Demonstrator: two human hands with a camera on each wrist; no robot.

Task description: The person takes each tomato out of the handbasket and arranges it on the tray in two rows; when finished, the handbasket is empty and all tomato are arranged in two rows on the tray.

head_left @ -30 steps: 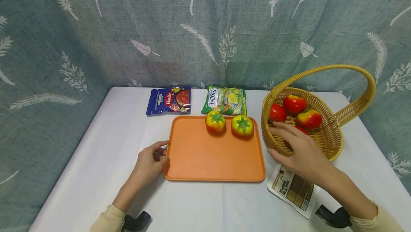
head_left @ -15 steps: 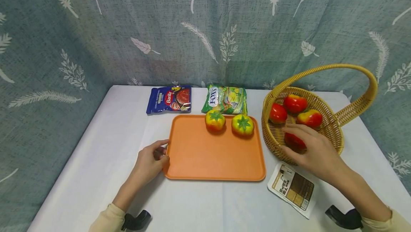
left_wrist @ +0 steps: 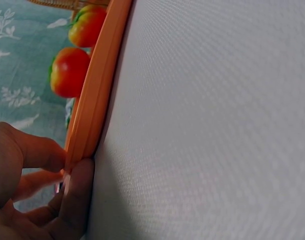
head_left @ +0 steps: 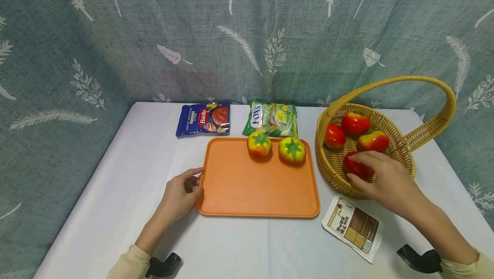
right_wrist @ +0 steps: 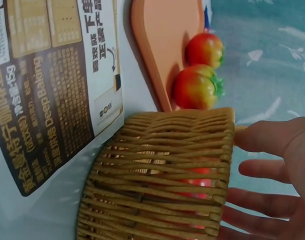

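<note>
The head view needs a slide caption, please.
Left hand grips an orange tray, right hand at a red fruit in a wicker basket.

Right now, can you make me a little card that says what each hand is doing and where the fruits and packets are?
Left hand: holds the left edge of the orange tray
Right hand: at the basket, fingers by a red fruit; grip unclear
On tray: two yellow-red fruits, near the far edge
In basket: four fruits visible, counting that one
Packets: blue packet and green packet behind the tray; brown-and-white packet in front of the basket
</note>
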